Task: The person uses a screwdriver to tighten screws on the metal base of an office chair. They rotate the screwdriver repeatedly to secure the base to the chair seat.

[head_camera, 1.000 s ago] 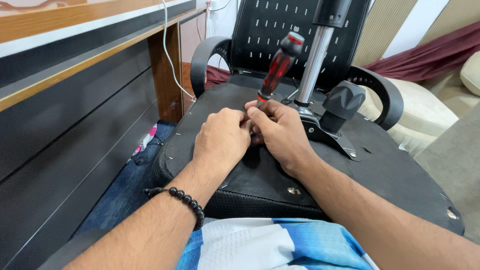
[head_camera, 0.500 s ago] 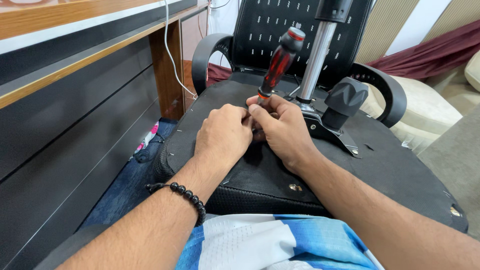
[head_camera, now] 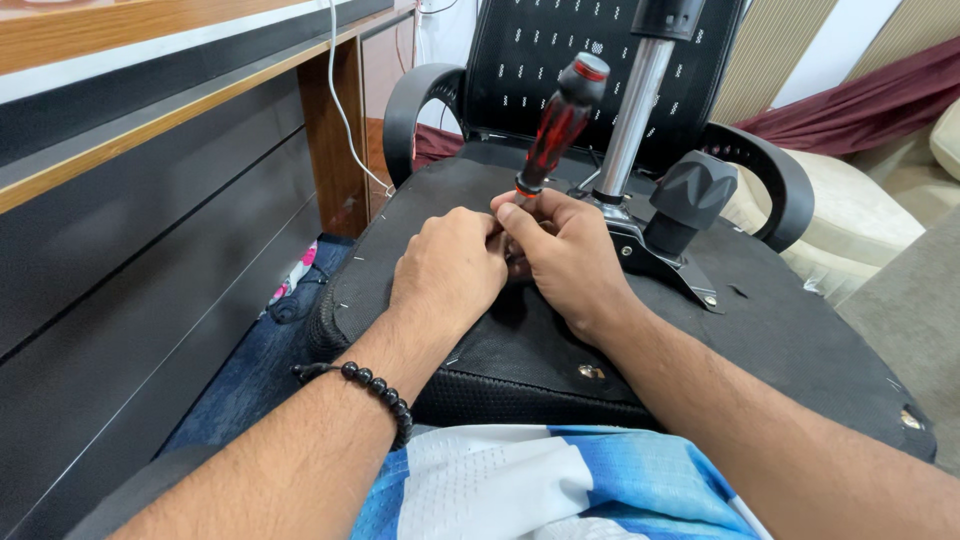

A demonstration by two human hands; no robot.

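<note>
Red-handled screwdriver (head_camera: 555,125) upright between both hands

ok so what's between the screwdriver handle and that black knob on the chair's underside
In the head view, the chrome gas-lift column stands between the red-and-black screwdriver handle and the black knob, rising from the metal plate.

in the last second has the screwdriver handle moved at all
Yes, slightly: the screwdriver handle has tipped right, closer to the chrome post.

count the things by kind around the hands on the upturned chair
hands: 2, left and right
screwdriver: 1
chrome gas cylinder: 1
black lever knob: 1
armrests: 2, and
beaded bracelet: 1
total: 8
</note>
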